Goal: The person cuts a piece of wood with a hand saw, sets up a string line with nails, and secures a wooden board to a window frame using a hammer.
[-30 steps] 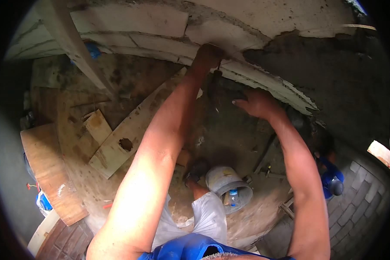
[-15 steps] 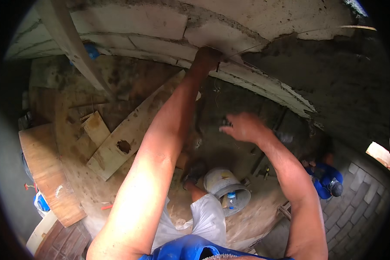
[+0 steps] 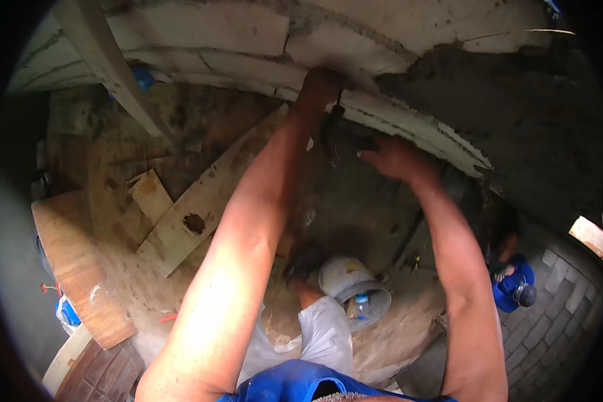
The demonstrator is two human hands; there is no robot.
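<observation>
My left hand (image 3: 323,86) is up at the edge of the block wall (image 3: 241,35), in deep shade. Its fingers look closed; what they hold is hidden. Just below it hangs a small dark object (image 3: 338,111), too dim to name. To the right and lower, my right hand (image 3: 403,161) is raised with the thumb stretched out to the left, apart from the fingers. Nothing shows in it, and a gap separates it from the hanging object. A thin pale line (image 3: 516,32) runs along the wall's upper right.
A slanting wooden post (image 3: 110,63) stands at left. Boards (image 3: 193,223) and a plywood sheet (image 3: 80,261) lie below. Near my leg, a tipped bucket (image 3: 345,276) has a bottle (image 3: 361,305) at its mouth. Another person in blue (image 3: 512,285) is lower right, beside stacked blocks (image 3: 556,308).
My right hand has moved up and to the right, toward the wall. The dark object shows more fully below my left hand, which stays in place. The other person has shifted slightly.
</observation>
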